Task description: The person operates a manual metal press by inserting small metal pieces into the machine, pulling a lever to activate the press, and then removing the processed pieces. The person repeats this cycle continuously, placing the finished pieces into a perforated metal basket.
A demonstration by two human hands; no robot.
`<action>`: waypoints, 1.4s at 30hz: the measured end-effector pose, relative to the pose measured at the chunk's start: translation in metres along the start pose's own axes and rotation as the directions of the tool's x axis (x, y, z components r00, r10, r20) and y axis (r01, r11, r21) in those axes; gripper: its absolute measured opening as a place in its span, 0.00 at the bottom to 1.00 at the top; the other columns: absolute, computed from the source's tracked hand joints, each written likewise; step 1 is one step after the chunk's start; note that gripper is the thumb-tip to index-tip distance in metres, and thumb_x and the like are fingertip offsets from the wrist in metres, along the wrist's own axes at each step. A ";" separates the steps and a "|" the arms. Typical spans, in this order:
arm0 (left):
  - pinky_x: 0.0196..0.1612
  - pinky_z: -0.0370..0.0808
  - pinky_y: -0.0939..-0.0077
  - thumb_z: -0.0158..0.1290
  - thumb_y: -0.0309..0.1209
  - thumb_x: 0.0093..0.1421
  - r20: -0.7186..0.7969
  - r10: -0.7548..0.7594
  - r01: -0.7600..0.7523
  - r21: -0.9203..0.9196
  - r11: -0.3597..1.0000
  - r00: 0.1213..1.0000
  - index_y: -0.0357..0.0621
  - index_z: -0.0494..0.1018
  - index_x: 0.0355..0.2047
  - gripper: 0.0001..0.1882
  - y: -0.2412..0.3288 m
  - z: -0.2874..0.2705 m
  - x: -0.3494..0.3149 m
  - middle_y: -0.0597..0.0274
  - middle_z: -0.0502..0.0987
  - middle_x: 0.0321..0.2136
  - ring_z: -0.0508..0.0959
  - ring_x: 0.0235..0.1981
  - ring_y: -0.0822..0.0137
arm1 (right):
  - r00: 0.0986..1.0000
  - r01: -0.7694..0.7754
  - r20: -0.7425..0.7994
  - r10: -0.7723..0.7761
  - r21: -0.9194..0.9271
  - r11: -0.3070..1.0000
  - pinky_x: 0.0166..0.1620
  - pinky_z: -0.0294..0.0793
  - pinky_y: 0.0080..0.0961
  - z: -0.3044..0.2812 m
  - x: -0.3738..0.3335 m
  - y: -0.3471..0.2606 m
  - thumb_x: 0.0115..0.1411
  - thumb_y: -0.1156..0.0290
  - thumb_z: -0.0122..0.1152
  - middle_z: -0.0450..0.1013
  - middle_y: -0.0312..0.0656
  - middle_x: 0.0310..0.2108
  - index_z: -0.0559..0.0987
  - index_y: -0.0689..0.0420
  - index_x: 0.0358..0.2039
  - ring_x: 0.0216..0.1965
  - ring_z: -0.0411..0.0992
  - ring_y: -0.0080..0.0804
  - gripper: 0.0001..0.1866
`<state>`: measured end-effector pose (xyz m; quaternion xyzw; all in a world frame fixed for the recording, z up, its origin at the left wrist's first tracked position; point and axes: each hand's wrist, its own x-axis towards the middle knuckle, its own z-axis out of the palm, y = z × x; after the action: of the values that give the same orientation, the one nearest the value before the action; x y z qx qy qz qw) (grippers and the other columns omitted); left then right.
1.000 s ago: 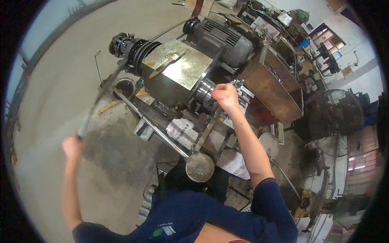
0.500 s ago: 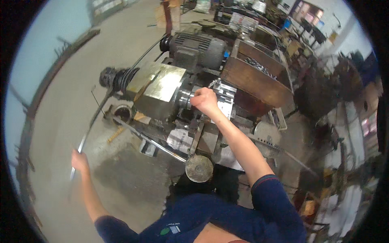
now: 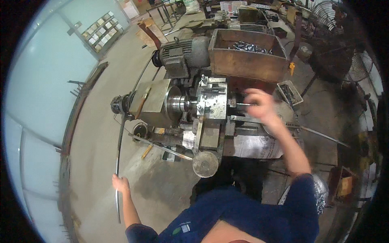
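The person's left hand [image 3: 121,184] is closed around a long, slim grey metal lever [image 3: 119,156], which runs down the machine's left side from a dark, ridged end piece [image 3: 118,104], its lower stretch smooth and shiny. The blurred right hand [image 3: 260,106] is at the tip of a thin, bright metal rod [image 3: 240,104], right of a scuffed, silvery steel block [image 3: 217,110]; whether its fingers grip the rod cannot be told. Left of the block sits a polished, ringed steel chuck [image 3: 176,103], and behind stands a rust-brown rectangular box [image 3: 248,67] of small shiny pieces.
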<state>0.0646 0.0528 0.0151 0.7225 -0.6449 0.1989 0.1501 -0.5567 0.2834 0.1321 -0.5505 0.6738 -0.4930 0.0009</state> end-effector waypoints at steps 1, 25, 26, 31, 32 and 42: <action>0.35 0.68 0.59 0.51 0.25 0.40 0.008 0.024 -0.025 0.008 1.000 1.000 0.38 0.64 0.31 0.15 0.005 -0.003 0.000 0.50 0.70 0.28 0.72 0.32 0.51 | 0.997 -0.045 -0.057 0.044 -0.015 0.999 0.45 0.68 0.26 -0.037 -0.021 0.018 0.34 0.72 0.58 0.72 0.45 0.39 0.75 0.60 0.22 0.41 0.71 0.37 0.10; 0.43 0.67 0.64 0.49 0.29 0.45 0.112 -0.122 0.080 0.323 0.943 0.986 0.36 0.58 0.50 0.29 0.028 -0.011 -0.005 0.50 0.67 0.37 0.70 0.40 0.53 | 0.688 -0.604 -0.454 0.567 -0.791 0.099 0.43 0.64 0.38 -0.216 -0.256 0.184 0.37 0.69 0.53 0.74 0.49 0.32 0.78 0.56 0.32 0.37 0.70 0.45 0.17; 0.45 0.65 0.64 0.49 0.29 0.44 0.098 -0.119 0.087 0.284 0.955 0.988 0.35 0.58 0.51 0.31 0.027 -0.010 -0.007 0.50 0.67 0.38 0.70 0.40 0.52 | 0.687 -0.609 -0.459 0.563 -0.787 0.101 0.43 0.64 0.38 -0.215 -0.261 0.182 0.38 0.69 0.52 0.74 0.49 0.32 0.78 0.55 0.33 0.37 0.71 0.44 0.18; 0.48 0.63 0.63 0.50 0.29 0.41 0.019 -0.031 0.027 0.184 0.983 0.999 0.36 0.58 0.51 0.33 0.017 -0.008 -0.015 0.49 0.67 0.39 0.68 0.41 0.52 | 0.647 -0.678 -0.545 0.533 -0.731 0.075 0.45 0.64 0.40 -0.194 -0.276 0.145 0.37 0.68 0.54 0.74 0.49 0.27 0.78 0.55 0.32 0.34 0.72 0.45 0.17; 0.48 0.63 0.63 0.51 0.30 0.41 0.035 -0.040 0.034 0.165 0.986 0.999 0.36 0.58 0.51 0.34 0.019 -0.011 -0.014 0.49 0.67 0.39 0.68 0.41 0.52 | 0.624 -0.696 -0.554 0.551 -0.714 0.071 0.45 0.64 0.40 -0.189 -0.279 0.138 0.36 0.67 0.54 0.74 0.49 0.27 0.78 0.55 0.31 0.34 0.72 0.45 0.17; 0.49 0.63 0.61 0.53 0.31 0.41 -0.071 -0.036 0.030 -0.084 0.996 0.997 0.36 0.64 0.48 0.30 0.051 -0.013 -0.033 0.47 0.67 0.45 0.67 0.47 0.52 | 0.590 -0.727 -0.575 0.566 -0.684 0.063 0.40 0.65 0.42 -0.167 -0.299 0.097 0.35 0.67 0.53 0.73 0.50 0.25 0.76 0.56 0.25 0.33 0.71 0.48 0.14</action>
<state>0.0101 0.0820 0.0087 0.7188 -0.6345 0.1956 0.2064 -0.6018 0.6073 -0.0085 -0.0610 0.9899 -0.0498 -0.1175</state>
